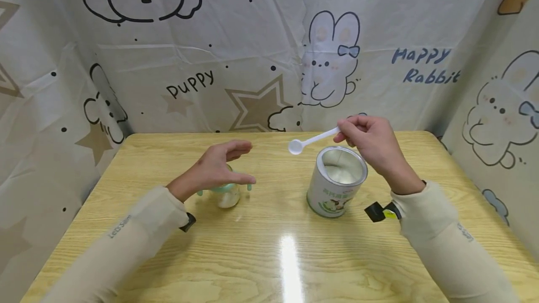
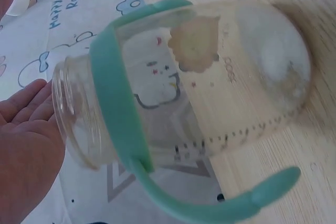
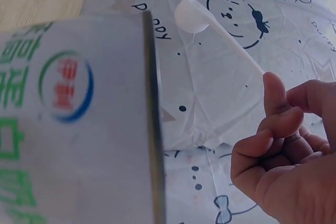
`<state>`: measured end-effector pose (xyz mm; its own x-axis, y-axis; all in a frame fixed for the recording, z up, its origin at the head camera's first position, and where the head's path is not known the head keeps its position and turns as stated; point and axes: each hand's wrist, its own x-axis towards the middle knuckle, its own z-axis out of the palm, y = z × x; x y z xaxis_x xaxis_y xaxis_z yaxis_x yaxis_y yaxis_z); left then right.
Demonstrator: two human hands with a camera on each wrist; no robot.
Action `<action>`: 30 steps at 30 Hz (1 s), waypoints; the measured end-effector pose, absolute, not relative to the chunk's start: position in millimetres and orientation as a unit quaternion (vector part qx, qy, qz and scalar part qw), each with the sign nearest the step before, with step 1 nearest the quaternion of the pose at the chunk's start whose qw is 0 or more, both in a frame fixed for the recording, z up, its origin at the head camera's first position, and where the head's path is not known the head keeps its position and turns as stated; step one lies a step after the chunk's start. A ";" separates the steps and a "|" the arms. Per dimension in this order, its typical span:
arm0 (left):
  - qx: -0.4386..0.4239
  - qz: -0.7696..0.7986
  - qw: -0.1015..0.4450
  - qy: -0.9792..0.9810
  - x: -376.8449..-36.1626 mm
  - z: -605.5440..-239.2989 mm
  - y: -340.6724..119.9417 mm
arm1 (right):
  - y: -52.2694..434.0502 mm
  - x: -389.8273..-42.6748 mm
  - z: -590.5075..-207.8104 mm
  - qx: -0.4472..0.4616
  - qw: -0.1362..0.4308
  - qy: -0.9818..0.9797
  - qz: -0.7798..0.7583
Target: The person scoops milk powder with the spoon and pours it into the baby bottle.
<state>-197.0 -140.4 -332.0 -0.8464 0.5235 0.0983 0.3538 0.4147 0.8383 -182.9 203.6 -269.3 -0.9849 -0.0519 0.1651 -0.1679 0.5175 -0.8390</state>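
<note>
My right hand pinches the end of a white long-handled scoop, its bowl held in the air to the left of the milk powder can. That can stands lidless, with pale powder inside. Over on the left, my left hand is spread, thumb apart from the fingers, above a clear baby bottle. The bottle has a mint-green collar with two handles, an uncapped neck and whitish powder at its bottom. In the head view the left hand hides most of the bottle.
A wooden table carries the can and the bottle. Behind it hangs a fabric backdrop printed with cartoon animals, stars and words, and more of it lines both sides. Dark wrist straps stick out at the cuffs.
</note>
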 end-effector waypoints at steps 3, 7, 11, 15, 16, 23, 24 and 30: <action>0.266 0.477 0.091 0.833 -197.8 -332.5 -134.8 | 210.4 -182.7 -271.4 0.056 0.057 -0.869 0.489; 0.268 0.475 0.097 0.833 -199.5 -334.1 -126.0 | 218.8 -180.6 -272.8 0.044 0.059 -0.869 0.490; 0.276 0.470 0.101 0.832 -200.1 -334.6 -117.1 | 226.7 -178.4 -272.9 0.032 0.063 -0.870 0.488; 0.278 0.474 0.103 0.829 -200.6 -334.3 -108.8 | 234.6 -178.0 -273.6 0.022 0.065 -0.874 0.481; 0.277 0.474 0.104 0.829 -200.7 -334.3 -107.3 | 236.4 -177.8 -274.1 0.020 0.066 -0.875 0.480; 0.281 0.476 0.105 0.827 -201.1 -335.5 -94.6 | 248.7 -175.1 -279.8 0.013 0.074 -0.874 0.480; 0.282 0.476 0.105 0.826 -201.1 -335.2 -92.2 | 250.6 -174.7 -280.7 0.011 0.076 -0.875 0.478; 0.289 0.469 0.107 0.828 -200.3 -335.3 -76.5 | 263.1 -170.6 -286.4 -0.016 0.087 -0.878 0.470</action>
